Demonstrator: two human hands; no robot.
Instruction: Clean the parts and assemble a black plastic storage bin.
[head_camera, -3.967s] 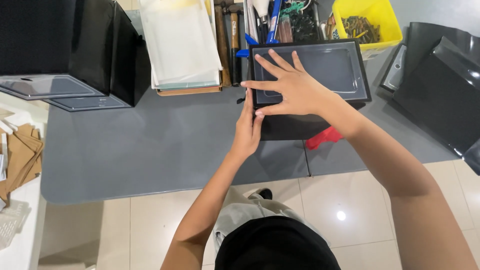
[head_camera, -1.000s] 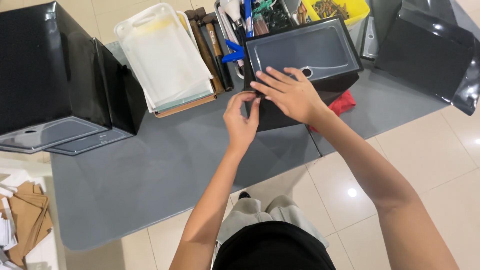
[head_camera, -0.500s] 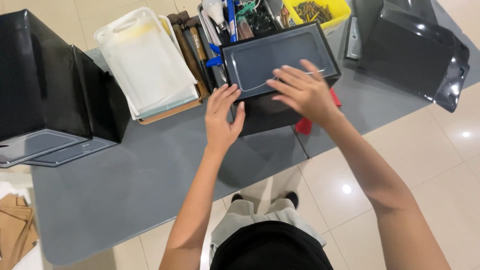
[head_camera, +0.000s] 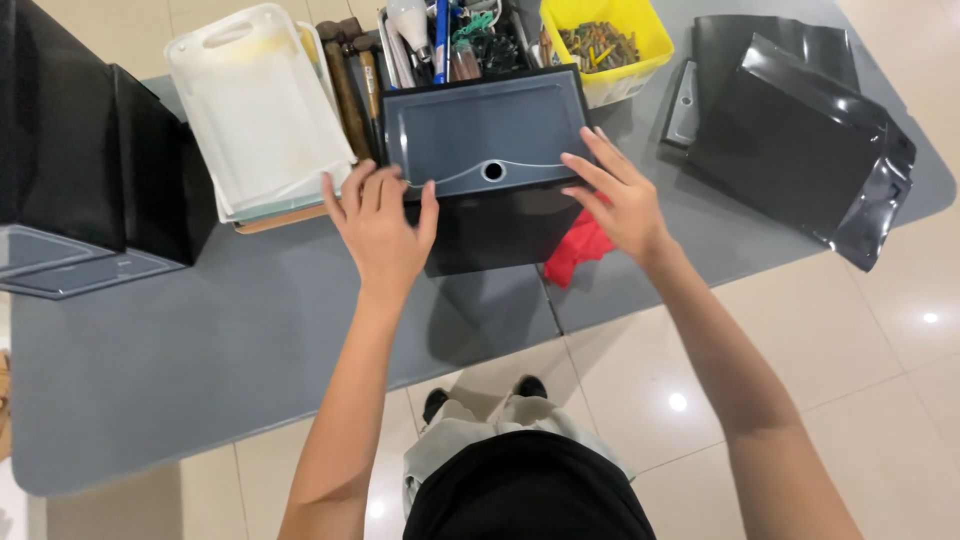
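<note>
A dark grey box (head_camera: 488, 135) with a recessed lid and a small round hole stands on the grey table (head_camera: 200, 340). My left hand (head_camera: 380, 225) lies flat with spread fingers at the box's near left corner. My right hand (head_camera: 620, 200) is open against its near right corner, fingers on the lid edge. Neither hand grasps anything. A red cloth (head_camera: 575, 250) lies beside the box, under my right hand.
Black boxes (head_camera: 90, 170) stand at the left. A white plastic board (head_camera: 255, 110) and hammers (head_camera: 345, 80) lie behind my left hand. A yellow bin (head_camera: 610, 40) of small parts and glossy black bags (head_camera: 800, 130) sit at the right.
My hands have moved apart from the box's left front to its two near corners. The view has tilted, so the table contents sit differently in frame.
</note>
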